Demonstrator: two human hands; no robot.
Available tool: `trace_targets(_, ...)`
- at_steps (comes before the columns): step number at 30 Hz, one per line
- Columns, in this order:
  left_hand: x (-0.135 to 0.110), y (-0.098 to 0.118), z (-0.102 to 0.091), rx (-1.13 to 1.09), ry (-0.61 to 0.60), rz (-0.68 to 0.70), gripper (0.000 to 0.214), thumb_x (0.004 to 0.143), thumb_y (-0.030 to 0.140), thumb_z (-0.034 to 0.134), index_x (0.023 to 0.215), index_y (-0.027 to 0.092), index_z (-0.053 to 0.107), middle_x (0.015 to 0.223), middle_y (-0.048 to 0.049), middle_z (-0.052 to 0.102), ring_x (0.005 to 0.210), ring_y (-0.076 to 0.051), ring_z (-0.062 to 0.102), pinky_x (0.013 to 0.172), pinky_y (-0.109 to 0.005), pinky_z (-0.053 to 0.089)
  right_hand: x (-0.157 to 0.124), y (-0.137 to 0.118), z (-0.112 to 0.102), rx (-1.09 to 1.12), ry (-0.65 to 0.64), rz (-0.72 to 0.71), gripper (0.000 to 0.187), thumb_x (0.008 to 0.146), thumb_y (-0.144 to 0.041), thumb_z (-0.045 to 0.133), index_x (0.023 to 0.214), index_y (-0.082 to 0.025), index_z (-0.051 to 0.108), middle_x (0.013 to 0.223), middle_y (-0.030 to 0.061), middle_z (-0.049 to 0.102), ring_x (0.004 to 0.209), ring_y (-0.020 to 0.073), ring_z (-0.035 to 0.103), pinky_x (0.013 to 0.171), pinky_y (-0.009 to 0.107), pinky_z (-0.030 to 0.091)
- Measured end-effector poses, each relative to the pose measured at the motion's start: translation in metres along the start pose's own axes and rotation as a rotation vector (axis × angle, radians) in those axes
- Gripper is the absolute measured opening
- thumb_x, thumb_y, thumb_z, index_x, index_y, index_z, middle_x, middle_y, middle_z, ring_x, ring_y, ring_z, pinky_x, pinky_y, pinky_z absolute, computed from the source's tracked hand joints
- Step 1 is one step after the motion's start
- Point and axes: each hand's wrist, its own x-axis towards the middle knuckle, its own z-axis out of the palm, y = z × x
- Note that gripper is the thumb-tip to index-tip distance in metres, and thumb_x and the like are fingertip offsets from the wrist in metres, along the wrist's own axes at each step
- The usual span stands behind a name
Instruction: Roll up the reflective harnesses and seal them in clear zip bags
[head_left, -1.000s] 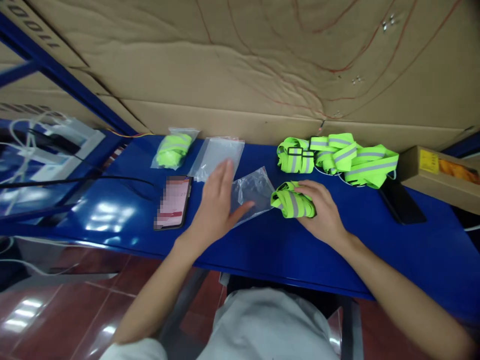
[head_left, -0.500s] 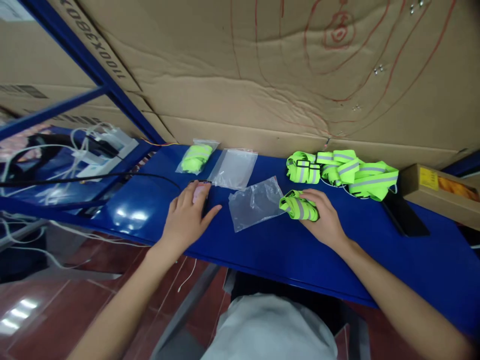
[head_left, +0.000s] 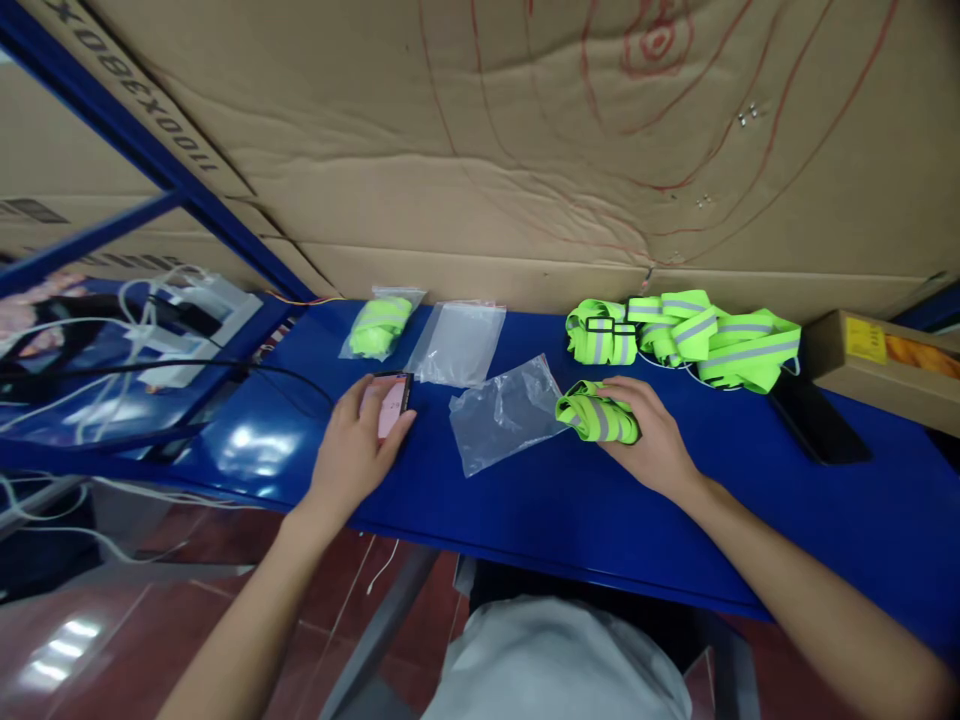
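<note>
Right of the bag (head_left: 501,420), the strap roll (head_left: 596,414) clasped in the right hand (head_left: 651,440) could be uncoiled by slackening. The phone (head_left: 394,398) is covered by the half-curled left hand (head_left: 349,452), grip unclear.

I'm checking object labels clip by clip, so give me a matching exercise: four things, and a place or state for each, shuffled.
Things:
1. Left hand
2. Box
3. Right hand
4. Front bag

Places or states:
A. Bears a yellow label
B. Lies between the hands
C. Partly covers a phone
D. Holds a green roll

Pairs: 1-C, 2-A, 3-D, 4-B
</note>
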Motion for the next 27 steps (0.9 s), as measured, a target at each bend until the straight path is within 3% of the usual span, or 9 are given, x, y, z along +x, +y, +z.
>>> trace_targets(4,0.003,0.062,-0.001,-0.327,-0.109,0.189,0.043,0.104,0.042,0.056,0.141,0.020,0.054,0.137,-0.0140,0.065,0.132,-0.029,0.062,0.113,-0.048,0.051,0.001,-0.007,0.001,0.040,0.050,0.020,0.053,0.084,-0.024,0.081,0.133,-0.032,0.060,0.138,0.0099,0.062,0.129,0.0315,0.063,0.105,0.050,0.053)
trace_targets(6,0.003,0.100,0.011,-0.560,-0.188,0.269,0.028,0.106,0.037,0.055,0.129,0.022,0.060,0.115,-0.0074,0.072,0.107,-0.021,0.071,0.096,-0.037,0.059,0.002,-0.011,0.001,0.050,0.134,0.057,0.050,0.084,-0.028,0.082,0.129,-0.030,0.061,0.134,0.0098,0.064,0.126,0.0305,0.064,0.103,0.048,0.054)
trace_targets(8,0.005,0.137,0.029,-0.768,-0.255,0.338,0.027,0.105,0.035,0.056,0.129,0.023,0.059,0.109,-0.0060,0.071,0.098,-0.018,0.071,0.087,-0.033,0.060,0.003,-0.015,0.000,0.055,0.252,0.125,0.047,0.084,-0.034,0.083,0.125,-0.028,0.062,0.131,0.0101,0.066,0.123,0.0304,0.065,0.103,0.048,0.054)
trace_targets(10,0.010,0.169,0.048,-0.935,-0.279,0.361,0.041,0.102,0.040,0.061,0.139,0.023,0.052,0.125,-0.0116,0.066,0.108,-0.021,0.068,0.084,-0.034,0.060,0.004,-0.016,0.000,0.074,0.356,0.221,0.048,0.084,-0.040,0.083,0.125,-0.026,0.061,0.127,0.0102,0.066,0.119,0.0301,0.065,0.102,0.049,0.053)
trace_targets(13,0.021,0.203,0.068,-1.189,-0.353,0.261,0.069,0.095,0.047,0.071,0.152,0.025,0.039,0.149,-0.0187,0.049,0.129,-0.029,0.059,0.093,-0.041,0.061,0.003,-0.016,0.001,0.088,0.427,0.338,0.055,0.085,-0.043,0.081,0.131,-0.024,0.056,0.129,0.0113,0.062,0.120,0.0304,0.063,0.105,0.052,0.053)
trace_targets(17,0.033,0.221,0.079,-1.391,-0.410,0.201,0.086,0.089,0.052,0.077,0.159,0.025,0.033,0.164,-0.0189,0.039,0.151,-0.035,0.042,0.121,-0.052,0.043,-0.002,-0.025,0.007,0.031,0.328,0.281,0.083,0.081,-0.034,0.081,0.152,-0.025,0.040,0.148,0.0180,0.042,0.142,0.0375,0.046,0.116,0.061,0.045)
trace_targets(20,0.037,0.221,0.085,-1.481,-0.302,0.024,0.077,0.091,0.056,0.074,0.154,0.024,0.043,0.157,-0.0158,0.052,0.147,-0.033,0.049,0.125,-0.051,0.036,-0.005,-0.041,0.010,0.058,0.173,0.209,0.094,0.085,-0.027,0.077,0.163,-0.031,0.024,0.153,0.0183,0.035,0.149,0.0365,0.038,0.118,0.061,0.046)
trace_targets(24,0.037,0.216,0.089,-1.532,-0.197,-0.294,0.056,0.096,0.058,0.066,0.141,0.024,0.060,0.140,-0.0114,0.067,0.132,-0.030,0.063,0.117,-0.049,0.046,-0.004,-0.051,0.009,0.089,0.104,0.218,0.081,0.096,-0.034,0.069,0.163,-0.033,0.023,0.150,0.0169,0.042,0.145,0.0330,0.043,0.119,0.059,0.046)
trace_targets(27,0.036,0.215,0.087,-1.508,-0.223,-0.330,0.050,0.096,0.055,0.068,0.137,0.026,0.065,0.135,-0.0090,0.071,0.128,-0.031,0.066,0.113,-0.048,0.050,-0.002,-0.044,0.008,0.092,0.169,0.305,0.069,0.099,-0.044,0.067,0.157,-0.029,0.033,0.147,0.0170,0.046,0.142,0.0322,0.047,0.119,0.056,0.046)
